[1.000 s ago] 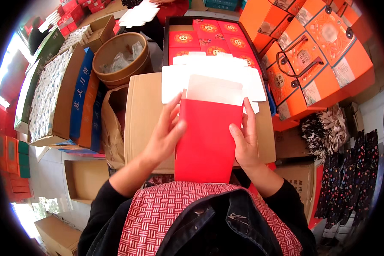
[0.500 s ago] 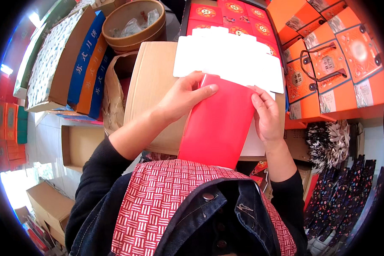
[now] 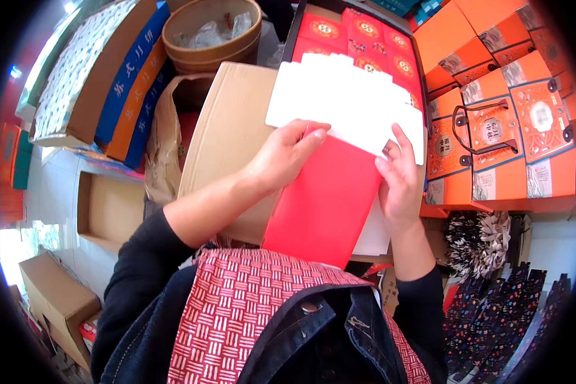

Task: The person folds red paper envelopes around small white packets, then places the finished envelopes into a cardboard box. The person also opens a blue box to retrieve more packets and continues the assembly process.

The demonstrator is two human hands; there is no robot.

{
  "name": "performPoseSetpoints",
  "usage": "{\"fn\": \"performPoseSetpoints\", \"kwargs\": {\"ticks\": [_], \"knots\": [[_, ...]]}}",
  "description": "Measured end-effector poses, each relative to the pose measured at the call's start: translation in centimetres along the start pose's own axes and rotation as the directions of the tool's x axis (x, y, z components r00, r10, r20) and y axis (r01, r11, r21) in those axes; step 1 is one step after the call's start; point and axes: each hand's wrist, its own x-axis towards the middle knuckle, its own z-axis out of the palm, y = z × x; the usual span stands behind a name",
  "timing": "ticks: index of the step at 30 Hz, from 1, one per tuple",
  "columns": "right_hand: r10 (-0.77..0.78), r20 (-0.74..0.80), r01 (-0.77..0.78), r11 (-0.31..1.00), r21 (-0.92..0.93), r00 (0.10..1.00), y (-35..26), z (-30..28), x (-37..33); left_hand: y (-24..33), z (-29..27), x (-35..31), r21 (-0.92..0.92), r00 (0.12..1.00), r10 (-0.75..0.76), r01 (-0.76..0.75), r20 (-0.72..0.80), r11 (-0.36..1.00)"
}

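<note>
Left hand [image 3: 281, 157]: fingers [image 3: 310, 136] pressed together, pinching the top edge of the red flat carton [image 3: 326, 198]. Right hand [image 3: 400, 176]: fingers spread along the carton's 3 o'clock edge. The carton lies tilted at frame centre on white sheets [image 3: 345, 102] over a cardboard box [image 3: 227, 134]. Orange gift boxes [image 3: 499, 128] stand at 2 o'clock, a round basket [image 3: 211, 35] at 11 o'clock.

The red box [image 3: 329, 198] has tilted further since a second ago.
</note>
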Motion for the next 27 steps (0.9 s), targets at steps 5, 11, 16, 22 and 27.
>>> {"fn": "performPoseSetpoints", "kwargs": {"ticks": [5,11,16,22,27], "knots": [[0.225,0.253,-0.248,0.967,0.062,0.941,-1.0,-2.0,3.3,1.6,-0.8,-0.1,-0.263,0.974,-0.185,0.214,0.131,0.941],[0.21,0.351,-0.162,0.974,-0.161,0.912,-2.4,-1.0,5.2,2.1,-2.4,1.2,-0.102,0.956,-0.19,0.217,0.225,0.971],[0.02,0.218,0.013,0.989,-0.148,0.976,-0.5,0.2,3.7,0.7,-0.8,0.3,-0.002,0.995,-0.093,0.093,0.024,0.996],[0.059,0.144,-0.063,0.998,0.019,0.988,-1.0,1.2,2.4,1.3,-0.3,-0.5,-0.124,1.0,-0.022,0.02,-0.015,0.992],[0.166,0.078,-0.183,0.917,0.355,0.983,-0.8,1.1,1.4,2.1,-0.1,-0.7,-0.102,0.999,0.052,-0.052,-0.005,0.993]]}}
